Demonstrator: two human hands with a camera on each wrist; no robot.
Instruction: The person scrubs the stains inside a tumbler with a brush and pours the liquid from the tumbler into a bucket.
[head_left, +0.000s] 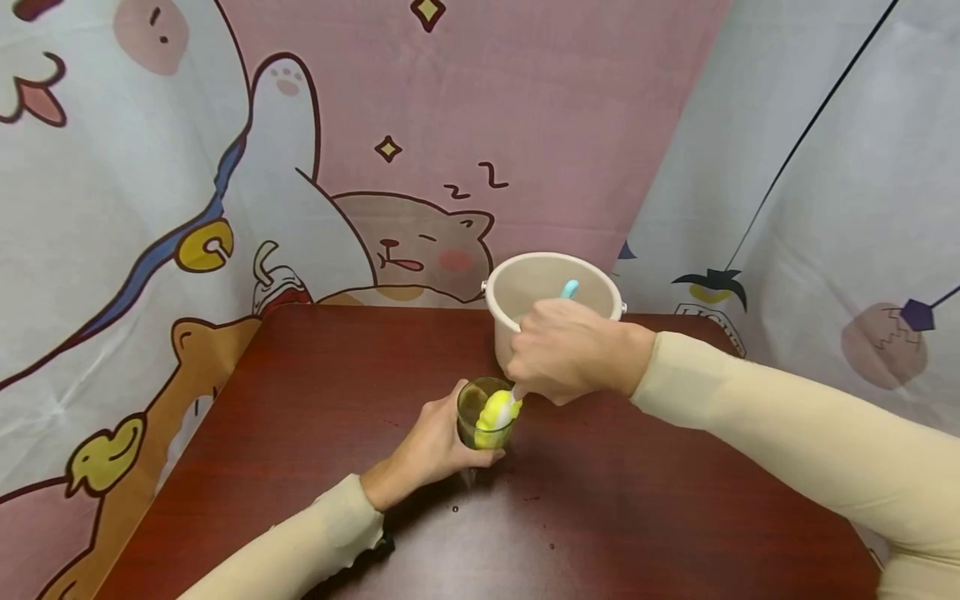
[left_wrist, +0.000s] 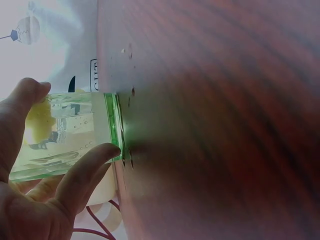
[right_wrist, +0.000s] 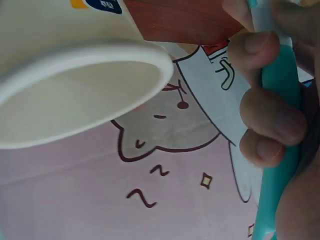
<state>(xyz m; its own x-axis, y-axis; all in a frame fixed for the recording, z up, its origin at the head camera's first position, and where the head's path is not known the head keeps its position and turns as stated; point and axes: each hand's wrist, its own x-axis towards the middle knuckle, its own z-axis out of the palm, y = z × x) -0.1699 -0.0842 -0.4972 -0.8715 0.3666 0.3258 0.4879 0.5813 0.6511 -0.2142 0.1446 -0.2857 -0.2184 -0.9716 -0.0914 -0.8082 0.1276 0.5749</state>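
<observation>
The left hand (head_left: 427, 452) grips a transparent green-tinted glass (left_wrist: 75, 135); the right hand (head_left: 558, 350) grips a long teal-handled brush (right_wrist: 281, 75), yellow head (head_left: 493, 414) inside.

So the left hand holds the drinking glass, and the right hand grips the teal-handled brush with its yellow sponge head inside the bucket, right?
Not quite: the head view shows the yellow sponge head inside the drinking glass, not the bucket. The rest stands: the left hand holds the glass, and the right hand grips the teal-handled brush.
</observation>
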